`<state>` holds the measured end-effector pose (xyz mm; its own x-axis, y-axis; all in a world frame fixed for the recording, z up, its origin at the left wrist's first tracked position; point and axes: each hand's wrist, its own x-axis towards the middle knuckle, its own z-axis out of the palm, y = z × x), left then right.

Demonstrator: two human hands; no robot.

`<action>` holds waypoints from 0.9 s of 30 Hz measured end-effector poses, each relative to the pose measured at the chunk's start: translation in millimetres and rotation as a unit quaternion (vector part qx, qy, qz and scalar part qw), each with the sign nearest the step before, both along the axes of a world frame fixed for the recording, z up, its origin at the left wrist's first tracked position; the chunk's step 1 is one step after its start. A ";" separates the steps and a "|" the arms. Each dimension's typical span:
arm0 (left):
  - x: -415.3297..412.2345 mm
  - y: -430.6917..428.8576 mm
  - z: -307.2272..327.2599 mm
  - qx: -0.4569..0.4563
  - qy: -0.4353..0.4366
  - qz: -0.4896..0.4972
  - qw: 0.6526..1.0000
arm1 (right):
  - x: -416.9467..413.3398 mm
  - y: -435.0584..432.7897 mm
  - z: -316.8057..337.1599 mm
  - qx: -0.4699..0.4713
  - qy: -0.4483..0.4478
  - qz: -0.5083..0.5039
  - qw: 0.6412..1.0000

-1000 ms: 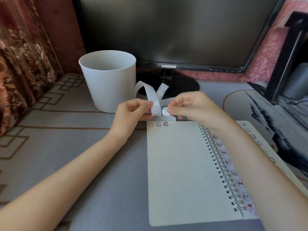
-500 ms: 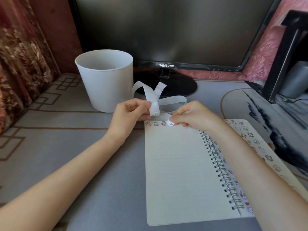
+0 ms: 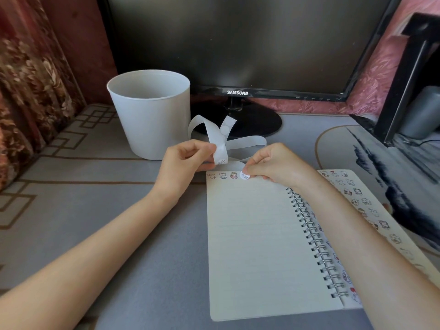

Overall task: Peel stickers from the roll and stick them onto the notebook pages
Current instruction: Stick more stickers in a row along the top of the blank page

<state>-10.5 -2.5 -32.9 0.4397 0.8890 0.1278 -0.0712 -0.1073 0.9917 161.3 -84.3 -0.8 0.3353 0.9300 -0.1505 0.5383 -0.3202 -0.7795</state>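
Left grip (image 3: pixel 188 160) is clenched on the paper strip (image 3: pixel 215 134), thumb and forefinger pinching its lower end, where one printed sticker shows on the backing. From that pinch the strip loops up and back, and its loose tail lies on the counter (image 3: pixel 71 210) behind both hands, in front of the monitor stand. Right grip (image 3: pixel 273 165) has its fingers curled, and the tips of the thumb and forefinger pinch a round sticker (image 3: pixel 244 175) at the top edge of the notebook (image 3: pixel 252 246); part of the sticker is hidden under the fingertips, so I cannot tell if it lies fully flat on the page. It sits just to the right of a row of three small cartoon stickers (image 3: pixel 222 175) along the top of the left page, which is otherwise bare lined paper. The notebook lies open on the counter, its wire spiral (image 3: pixel 314 236) running down the middle, and the right page (image 3: pixel 357 201) carries many small stickers, partly covered by the right forearm. A white bucket (image 3: pixel 150 115) stands upright behind the left grip, beside a dark monitor (image 3: pixel 238 44). A flowered curtain (image 3: pixel 28 79) hangs at the left.
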 end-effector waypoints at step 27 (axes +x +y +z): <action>-0.2 -0.9 0.0 -0.004 -0.007 -0.004 1.000 | -3.4 1.0 -4.0 0.013 -0.046 -0.011 0.999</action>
